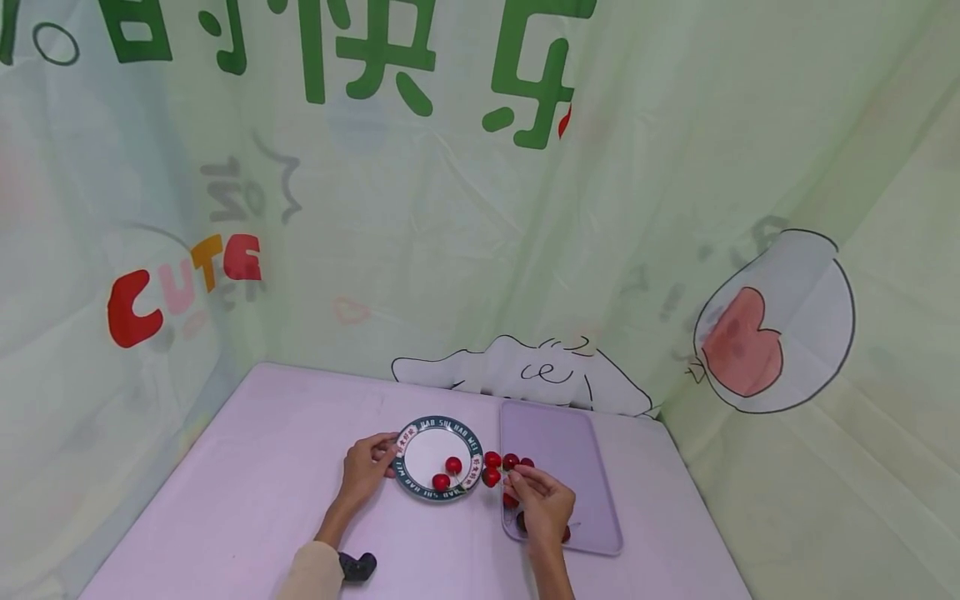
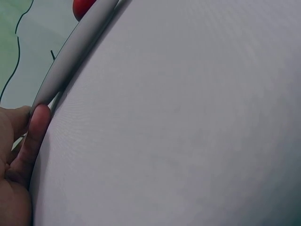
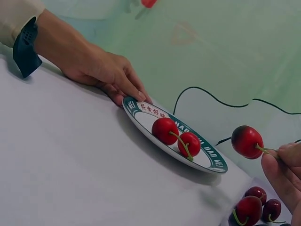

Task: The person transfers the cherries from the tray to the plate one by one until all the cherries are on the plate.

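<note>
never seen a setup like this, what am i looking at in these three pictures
There is no machine here, just a person working bare-handed. The wide picture comes from a camera worn on the head, looking forward and down; the other two come from a camera on each wrist. On the table are a round plate bearing two cherries and, beside it, a lilac tray with more cherries. The left hand has its grip on the plate's rim. The right hand pinches a cherry by its stem; whether it holds others is unclear.
</note>
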The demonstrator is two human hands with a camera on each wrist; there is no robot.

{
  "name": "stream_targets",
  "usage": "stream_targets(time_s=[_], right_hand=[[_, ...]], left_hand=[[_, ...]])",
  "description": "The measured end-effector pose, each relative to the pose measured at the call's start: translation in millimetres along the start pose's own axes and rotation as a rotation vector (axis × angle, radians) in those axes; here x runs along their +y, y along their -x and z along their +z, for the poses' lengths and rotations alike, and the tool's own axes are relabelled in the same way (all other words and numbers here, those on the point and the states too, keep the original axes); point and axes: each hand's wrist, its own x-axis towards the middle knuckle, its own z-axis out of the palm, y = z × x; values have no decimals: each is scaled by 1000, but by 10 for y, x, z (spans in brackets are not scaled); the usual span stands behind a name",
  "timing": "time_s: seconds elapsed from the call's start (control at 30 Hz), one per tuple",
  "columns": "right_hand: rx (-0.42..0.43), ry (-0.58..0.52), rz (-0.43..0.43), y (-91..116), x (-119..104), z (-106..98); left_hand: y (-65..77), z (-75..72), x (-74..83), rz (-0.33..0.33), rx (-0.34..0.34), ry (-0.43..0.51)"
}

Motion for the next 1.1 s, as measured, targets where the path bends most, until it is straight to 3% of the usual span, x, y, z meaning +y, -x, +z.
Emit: stream_targets(time_s=[0.27, 1.1], right_hand=[[-7, -5, -21, 1, 114, 102], [-99, -84, -33, 52, 58, 259]], left_hand=[[-13, 9, -24, -10, 3, -16], [-20, 13, -58, -7, -9, -10]])
